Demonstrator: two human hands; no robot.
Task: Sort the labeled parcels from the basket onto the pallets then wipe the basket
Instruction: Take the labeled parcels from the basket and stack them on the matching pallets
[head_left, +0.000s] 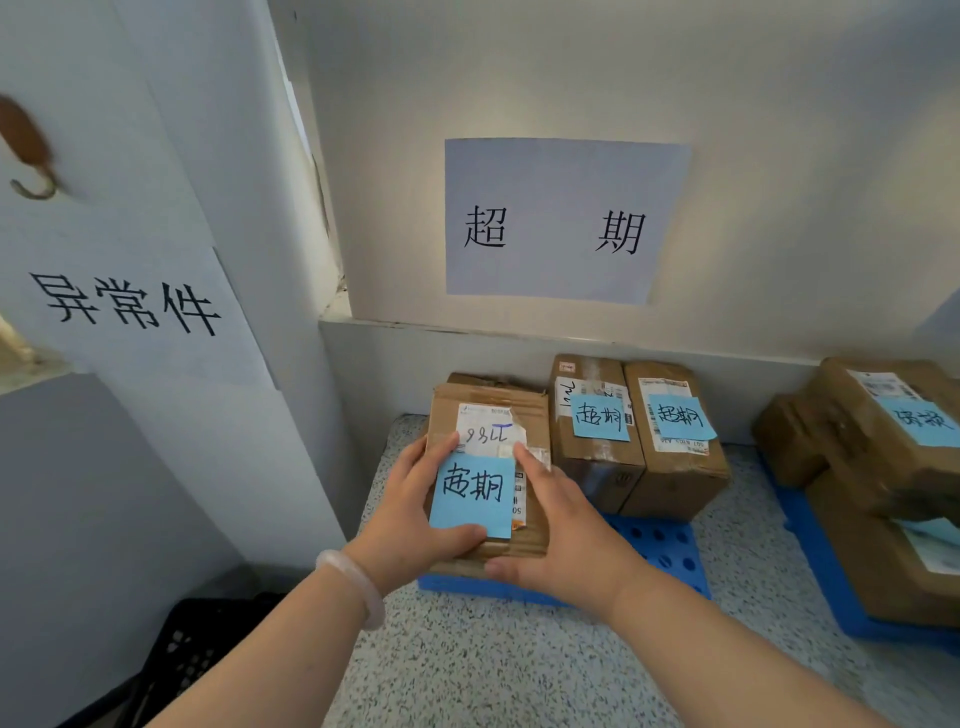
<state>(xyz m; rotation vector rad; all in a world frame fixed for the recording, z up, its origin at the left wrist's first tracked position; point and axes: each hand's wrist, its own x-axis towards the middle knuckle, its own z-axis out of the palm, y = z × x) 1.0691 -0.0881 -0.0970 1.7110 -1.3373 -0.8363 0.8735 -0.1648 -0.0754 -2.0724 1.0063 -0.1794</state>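
A brown cardboard parcel (535, 415) with a blue handwritten sticky note lies on the blue pallet (660, 551) below the wall sign. My left hand (410, 514) grips its left side, thumb across the front of the note. My right hand (556, 530) holds its right side, fingers on top and thumb under the front edge. Two more labeled parcels (597, 457) (675, 467) stand upright on the same pallet to the right. The black basket (192, 654) shows at bottom left, behind the pillar.
A second blue pallet (826, 582) at the right carries several brown parcels with blue notes. A white pillar with a paper sign (130, 306) stands at the left. The floor (519, 665) is speckled grey.
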